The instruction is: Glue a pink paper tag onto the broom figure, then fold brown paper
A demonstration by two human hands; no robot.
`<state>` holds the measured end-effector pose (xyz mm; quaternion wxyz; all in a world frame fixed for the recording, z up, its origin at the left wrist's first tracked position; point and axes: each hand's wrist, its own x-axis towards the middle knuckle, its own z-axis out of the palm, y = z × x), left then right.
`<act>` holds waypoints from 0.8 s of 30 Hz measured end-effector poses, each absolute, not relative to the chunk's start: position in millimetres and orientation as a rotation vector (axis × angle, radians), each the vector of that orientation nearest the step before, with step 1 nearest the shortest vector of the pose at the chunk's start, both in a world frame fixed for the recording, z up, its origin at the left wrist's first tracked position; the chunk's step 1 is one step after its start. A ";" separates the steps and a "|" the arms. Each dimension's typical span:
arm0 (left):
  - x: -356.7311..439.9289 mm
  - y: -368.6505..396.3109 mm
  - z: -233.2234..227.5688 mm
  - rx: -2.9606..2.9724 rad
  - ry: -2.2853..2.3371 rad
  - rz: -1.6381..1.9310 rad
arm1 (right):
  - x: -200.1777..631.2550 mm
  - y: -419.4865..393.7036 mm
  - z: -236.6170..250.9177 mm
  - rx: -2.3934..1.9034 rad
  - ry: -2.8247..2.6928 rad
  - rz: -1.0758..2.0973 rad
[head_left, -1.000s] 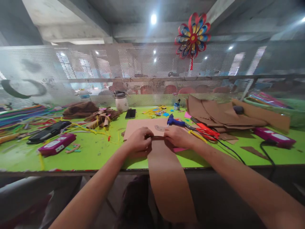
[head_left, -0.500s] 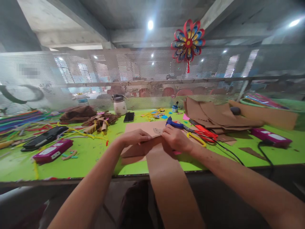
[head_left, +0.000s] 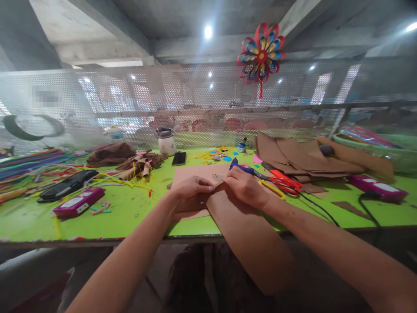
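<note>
My left hand [head_left: 192, 190] pinches the near edge of a long strip of brown paper [head_left: 243, 230] between thumb and fingers. Close beside it, my right hand [head_left: 246, 188] grips the same edge. From both hands the strip runs down over the table's front edge, its lower end hanging above my lap. A pale brown sheet [head_left: 185, 174] lies flat on the table under the hands. Just behind the right hand is a blue glue gun [head_left: 243, 167], partly hidden. Red-handled scissors [head_left: 286, 181] and a yellow handle [head_left: 273, 190] lie to its right.
Brown paper sheets [head_left: 302, 154] are piled at the right, by a purple box [head_left: 378, 188] with a cable. To the left are another purple box [head_left: 79, 203], a black case [head_left: 67, 184], a phone [head_left: 179, 158] and a white jug [head_left: 166, 143]. A perforated screen [head_left: 192, 98] stands behind.
The hanging part of the paper strip has swung to the right, and its edge is more tilted between my hands. The whole view has shifted slightly.
</note>
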<state>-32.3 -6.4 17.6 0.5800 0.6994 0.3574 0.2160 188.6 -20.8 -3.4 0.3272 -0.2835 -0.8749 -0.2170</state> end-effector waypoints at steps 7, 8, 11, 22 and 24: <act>-31.1 -13.7 24.0 1.808 0.946 0.577 | 190.5 -12.7 -5.4 -0.683 -2.195 -0.194; -30.9 -15.4 25.9 1.824 0.963 0.573 | 191.6 -12.4 -4.8 -0.673 -2.179 -0.124; -30.2 -19.9 30.4 1.840 0.979 0.560 | 194.1 -13.2 -2.3 -0.686 -2.162 0.054; -27.2 -23.1 26.9 1.797 0.819 0.532 | 187.1 -22.6 7.4 -1.118 -1.876 0.906; -28.0 -20.5 24.9 1.840 0.793 0.521 | 186.4 -23.0 6.3 -1.157 -1.853 0.960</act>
